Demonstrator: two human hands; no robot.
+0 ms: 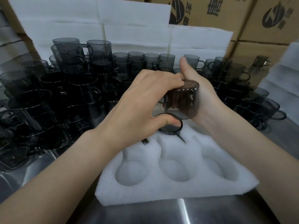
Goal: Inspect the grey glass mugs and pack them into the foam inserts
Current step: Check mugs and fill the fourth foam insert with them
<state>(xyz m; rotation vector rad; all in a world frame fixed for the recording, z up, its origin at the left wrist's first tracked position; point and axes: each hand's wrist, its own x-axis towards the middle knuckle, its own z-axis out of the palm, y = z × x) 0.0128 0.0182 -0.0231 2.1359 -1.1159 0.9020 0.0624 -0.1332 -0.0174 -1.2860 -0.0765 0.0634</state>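
Right hand [205, 97] grips the mug [181, 101] above the far middle of the insert [161, 189]. Base is turned up and far, mouth down and near. The fingers are curled round its far side and show through the glass; the thumb sticks up free.

Left hand [145, 102] reaches across from the left. Its fingers are together and bent, tips on the mug's upturned base. The thumb is spread away below, by the mouth. It reads as a base-to-mouth hold, probably for turning the glass to check it. I cannot tell whether the thumb also touches the rim beneath.

Seated mug [169, 129] sits in the far middle pocket, handle in its slot pointing near-right. A second handle [144, 141] shows at the far left pocket; its mug is hidden under the left wrist. The three near pockets are empty. The far right pocket looks empty, so that is the likely next slot.

Open room:
- To the right of the seated mug and over the near row.
- The mug hangs just above the seated rim, so glass could knock glass if it is lowered straight down.

Stock mugs [68, 88] crowd the table [186, 212] left and far, stacked. Foam sheets [129, 21] and cartons [242, 16] wall the far side.
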